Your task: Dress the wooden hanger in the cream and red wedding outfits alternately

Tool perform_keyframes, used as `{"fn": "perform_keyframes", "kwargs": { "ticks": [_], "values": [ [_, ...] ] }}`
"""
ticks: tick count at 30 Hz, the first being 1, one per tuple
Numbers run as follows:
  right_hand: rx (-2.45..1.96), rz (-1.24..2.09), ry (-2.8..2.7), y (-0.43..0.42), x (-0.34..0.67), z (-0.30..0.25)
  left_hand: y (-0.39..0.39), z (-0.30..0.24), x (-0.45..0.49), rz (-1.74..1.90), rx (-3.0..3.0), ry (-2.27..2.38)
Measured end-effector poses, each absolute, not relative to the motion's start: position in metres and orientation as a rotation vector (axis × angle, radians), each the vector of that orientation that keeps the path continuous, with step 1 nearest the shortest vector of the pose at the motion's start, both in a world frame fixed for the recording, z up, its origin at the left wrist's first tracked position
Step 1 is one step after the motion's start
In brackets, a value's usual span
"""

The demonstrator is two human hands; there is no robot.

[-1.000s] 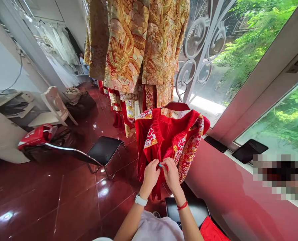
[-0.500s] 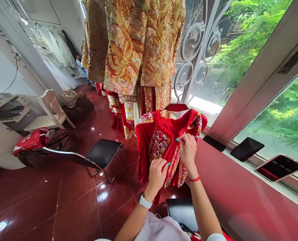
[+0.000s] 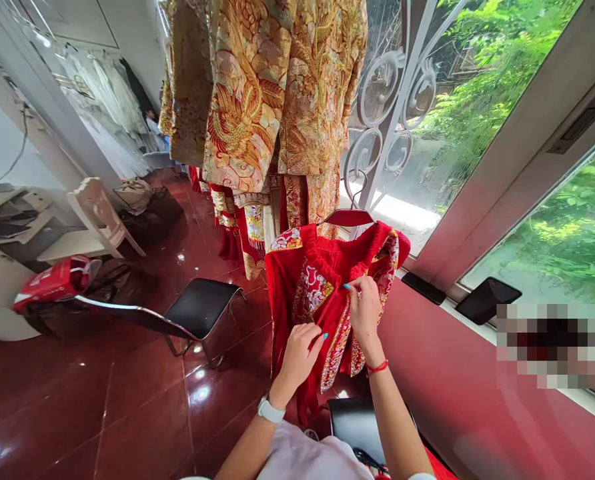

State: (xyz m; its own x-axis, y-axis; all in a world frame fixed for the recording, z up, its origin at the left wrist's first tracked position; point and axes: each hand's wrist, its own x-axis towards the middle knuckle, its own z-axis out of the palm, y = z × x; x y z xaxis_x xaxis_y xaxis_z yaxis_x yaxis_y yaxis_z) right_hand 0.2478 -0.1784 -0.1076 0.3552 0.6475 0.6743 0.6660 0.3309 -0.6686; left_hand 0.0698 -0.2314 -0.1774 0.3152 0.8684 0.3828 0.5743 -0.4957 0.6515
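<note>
A red jacket with silver and gold embroidery hangs on a dark hanger in front of me, its front parted at the neck. My right hand pinches the front edge of the jacket just below the gathered collar. Lower down, my left hand is closed on the red cloth of the front, with a white-strapped watch on its wrist. Both thumbnails are turquoise. My fingers hide the exact spots where they grip.
Gold embroidered garments hang behind the jacket. A black chair stands to the left, and another black seat is below the jacket. Phones, one a dark phone, rest along the window ledge at right, one blurred out.
My left hand has moved a little down and left, drawing the jacket front with it. My right hand keeps its pinch near the collar. The view has shifted slightly.
</note>
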Motion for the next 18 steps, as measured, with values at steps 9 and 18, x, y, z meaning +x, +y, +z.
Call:
{"fn": "perform_keyframes", "kwargs": {
  "ticks": [9, 18],
  "values": [
    [-1.309, 0.028, -1.099, -0.17, 0.318, -0.07, -0.236, -0.195, 0.059, 1.03, 2.019, 1.284],
    [-1.513, 0.132, -1.321, -0.106, 0.378, -0.106, -0.078, -0.046, 0.023, 1.672, 2.105, 1.264]
  ]
}}
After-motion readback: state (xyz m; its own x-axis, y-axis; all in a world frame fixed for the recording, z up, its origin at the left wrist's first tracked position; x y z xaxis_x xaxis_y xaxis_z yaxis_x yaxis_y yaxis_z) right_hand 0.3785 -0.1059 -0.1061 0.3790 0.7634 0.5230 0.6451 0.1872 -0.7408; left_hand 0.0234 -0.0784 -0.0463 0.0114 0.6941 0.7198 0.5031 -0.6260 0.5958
